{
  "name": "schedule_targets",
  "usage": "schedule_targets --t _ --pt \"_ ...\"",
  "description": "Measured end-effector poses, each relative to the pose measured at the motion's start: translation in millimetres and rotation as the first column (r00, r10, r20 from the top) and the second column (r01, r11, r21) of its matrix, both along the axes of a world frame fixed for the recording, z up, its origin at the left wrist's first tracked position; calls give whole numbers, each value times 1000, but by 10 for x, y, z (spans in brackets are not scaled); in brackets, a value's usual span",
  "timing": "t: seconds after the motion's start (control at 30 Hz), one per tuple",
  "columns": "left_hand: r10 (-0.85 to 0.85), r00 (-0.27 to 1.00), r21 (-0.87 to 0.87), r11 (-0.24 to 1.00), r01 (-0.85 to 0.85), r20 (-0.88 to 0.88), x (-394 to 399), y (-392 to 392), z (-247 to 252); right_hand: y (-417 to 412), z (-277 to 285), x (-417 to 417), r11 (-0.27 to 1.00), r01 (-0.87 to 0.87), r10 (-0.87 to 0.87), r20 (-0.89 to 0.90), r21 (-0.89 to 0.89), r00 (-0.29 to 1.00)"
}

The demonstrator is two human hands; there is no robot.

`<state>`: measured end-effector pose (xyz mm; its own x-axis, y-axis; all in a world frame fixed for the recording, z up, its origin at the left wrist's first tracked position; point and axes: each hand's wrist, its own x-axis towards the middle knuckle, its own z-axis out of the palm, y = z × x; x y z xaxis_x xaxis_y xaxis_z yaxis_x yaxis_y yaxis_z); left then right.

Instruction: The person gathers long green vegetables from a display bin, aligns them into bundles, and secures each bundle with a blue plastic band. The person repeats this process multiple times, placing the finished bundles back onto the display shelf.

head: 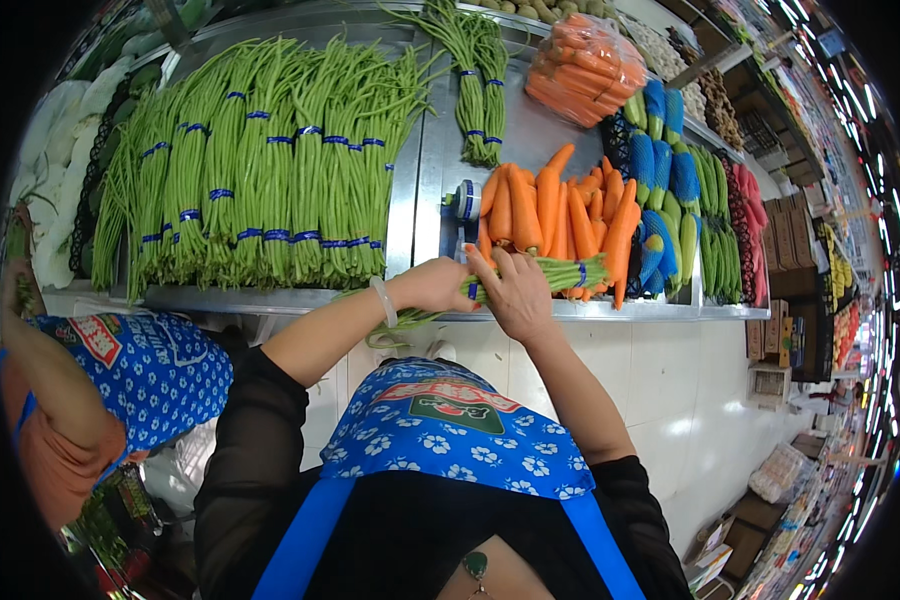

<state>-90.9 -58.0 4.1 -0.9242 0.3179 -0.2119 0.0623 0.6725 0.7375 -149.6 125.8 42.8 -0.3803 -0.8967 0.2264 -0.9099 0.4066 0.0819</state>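
Note:
My left hand, with a pale bangle at its wrist, grips the long tail side of a bundle of green yardlong beans. My right hand lies over the bundle's middle, its fingers around the stems. Blue tape circles the bundle at two places, near the right end and between my hands. The bundle lies across the steel counter's front edge, just below loose carrots. A roll of blue-and-white tape sits left of the carrots. Two taped bean bundles lie farther back.
Many taped bean bundles fill the left of the metal counter. Bagged carrots lie at the back; blue-netted squash and cucumbers are to the right. A co-worker in a blue apron stands close at my left.

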Motion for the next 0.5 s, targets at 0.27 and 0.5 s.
schedule_targets --t 0.27,0.5 --pt "25 977 160 985 -60 210 322 53 19 236 -141 493 987 40 -18 144 -155 989" --pt "-185 757 531 813 -241 626 289 107 -382 323 -237 496 996 8 20 299 -93 954"
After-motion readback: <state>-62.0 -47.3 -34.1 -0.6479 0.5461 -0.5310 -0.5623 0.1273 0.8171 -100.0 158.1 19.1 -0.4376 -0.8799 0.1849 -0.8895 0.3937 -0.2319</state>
